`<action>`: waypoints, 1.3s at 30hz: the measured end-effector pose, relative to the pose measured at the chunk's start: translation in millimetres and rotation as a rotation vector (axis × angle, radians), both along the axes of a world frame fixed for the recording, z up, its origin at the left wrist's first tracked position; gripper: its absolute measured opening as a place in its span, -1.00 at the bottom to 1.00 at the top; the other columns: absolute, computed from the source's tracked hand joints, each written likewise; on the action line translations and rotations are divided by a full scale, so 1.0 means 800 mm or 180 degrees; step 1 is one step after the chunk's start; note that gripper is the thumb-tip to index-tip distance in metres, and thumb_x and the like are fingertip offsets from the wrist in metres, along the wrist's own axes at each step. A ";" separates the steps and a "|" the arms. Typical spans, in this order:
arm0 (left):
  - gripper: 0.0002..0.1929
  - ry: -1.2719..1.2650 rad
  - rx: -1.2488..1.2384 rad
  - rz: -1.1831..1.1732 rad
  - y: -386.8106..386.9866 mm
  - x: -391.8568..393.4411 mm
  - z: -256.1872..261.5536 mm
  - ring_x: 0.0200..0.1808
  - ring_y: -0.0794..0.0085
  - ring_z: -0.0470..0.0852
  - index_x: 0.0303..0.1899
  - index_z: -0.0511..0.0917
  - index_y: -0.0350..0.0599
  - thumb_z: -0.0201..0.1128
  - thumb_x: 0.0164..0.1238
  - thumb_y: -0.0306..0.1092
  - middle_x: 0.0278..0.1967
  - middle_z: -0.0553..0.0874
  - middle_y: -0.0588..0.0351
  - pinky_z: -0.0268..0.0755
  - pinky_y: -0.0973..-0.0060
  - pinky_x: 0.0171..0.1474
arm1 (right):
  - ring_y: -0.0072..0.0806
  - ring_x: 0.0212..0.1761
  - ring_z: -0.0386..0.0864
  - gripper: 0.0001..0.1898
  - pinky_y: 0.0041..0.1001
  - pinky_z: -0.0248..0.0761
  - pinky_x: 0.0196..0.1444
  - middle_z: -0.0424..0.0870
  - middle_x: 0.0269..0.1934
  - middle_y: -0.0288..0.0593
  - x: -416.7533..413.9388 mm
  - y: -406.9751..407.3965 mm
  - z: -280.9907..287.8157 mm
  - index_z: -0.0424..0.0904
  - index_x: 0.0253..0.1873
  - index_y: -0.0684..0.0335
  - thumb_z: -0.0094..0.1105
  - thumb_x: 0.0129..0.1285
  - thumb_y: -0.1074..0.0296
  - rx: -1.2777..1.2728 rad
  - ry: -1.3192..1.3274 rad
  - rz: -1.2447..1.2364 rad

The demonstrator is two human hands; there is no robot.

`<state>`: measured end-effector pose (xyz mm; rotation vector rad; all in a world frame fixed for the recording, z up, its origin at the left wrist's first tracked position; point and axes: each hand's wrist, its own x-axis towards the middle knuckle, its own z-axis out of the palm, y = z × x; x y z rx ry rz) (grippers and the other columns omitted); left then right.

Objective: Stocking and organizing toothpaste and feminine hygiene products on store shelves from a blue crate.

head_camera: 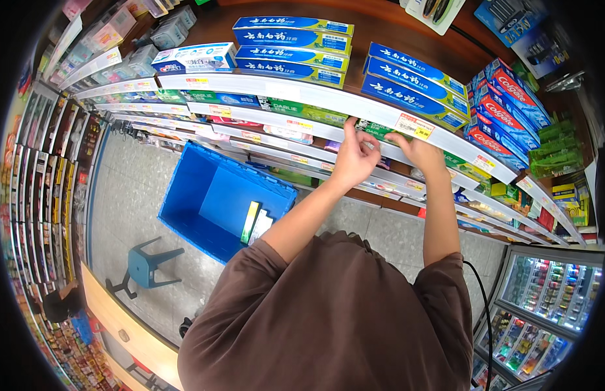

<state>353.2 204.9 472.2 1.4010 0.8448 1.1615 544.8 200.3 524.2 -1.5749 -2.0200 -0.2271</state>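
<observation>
My left hand (357, 155) reaches to the second shelf, a fingertip at the end of a green Darlie toothpaste box (317, 113). My right hand (419, 152) is at the same shelf, its thumb by another Darlie box (376, 129) that lies between the two hands. Whether either hand grips a box cannot be told, since the shelf edge and fingers hide the contact. On the shelf above stand stacks of blue toothpaste boxes (290, 51), more blue boxes (415, 88) and red-and-blue Colgate boxes (502, 115). A Crest box (195, 57) lies farther left.
Below the shelves, an open blue plastic crate (185, 195) holds a few slim boxes (251, 222). A blue-grey stool (141, 264) stands on the tiled floor, near a wooden tabletop (131, 332). A glass-door drinks cooler (537, 293) is at the right. Another person (60, 305) is at the far left.
</observation>
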 end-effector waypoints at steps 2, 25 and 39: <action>-0.09 -0.0079 -0.0040 0.0025 0.001 0.002 -0.005 -0.42 0.58 0.60 0.51 -0.16 -0.27 0.27 0.23 -0.61 -0.22 0.70 0.03 0.46 0.62 -0.33 | -0.06 -0.15 0.71 -0.45 -0.21 0.57 -0.11 0.78 -0.11 -0.08 -0.004 0.001 0.001 0.74 0.00 0.18 0.43 0.18 -0.23 -0.0055 0.0060 -0.0006; -0.64 0.4008 -0.1743 -0.0258 -0.198 -0.347 -0.240 -0.01 -0.07 0.73 -0.07 0.62 -0.15 0.30 0.25 -0.09 -0.14 0.76 -0.23 0.58 0.06 0.07 | -0.15 -0.18 0.66 -0.85 -0.24 0.52 -0.17 0.71 -0.20 -0.10 -0.144 -0.197 -0.159 0.66 -0.21 0.25 0.43 0.12 0.46 -0.0766 0.0546 0.0945; -0.51 0.4162 -0.3452 0.0214 -0.184 -0.515 -0.563 0.30 -0.05 0.54 0.25 0.41 -0.14 0.25 0.32 -0.27 0.28 0.53 -0.15 0.48 0.13 0.32 | -0.12 -0.24 0.68 -0.86 -0.27 0.56 -0.22 0.69 -0.27 -0.12 -0.260 -0.262 -0.225 0.66 -0.23 0.22 0.43 0.12 0.41 -0.3160 0.0760 0.0738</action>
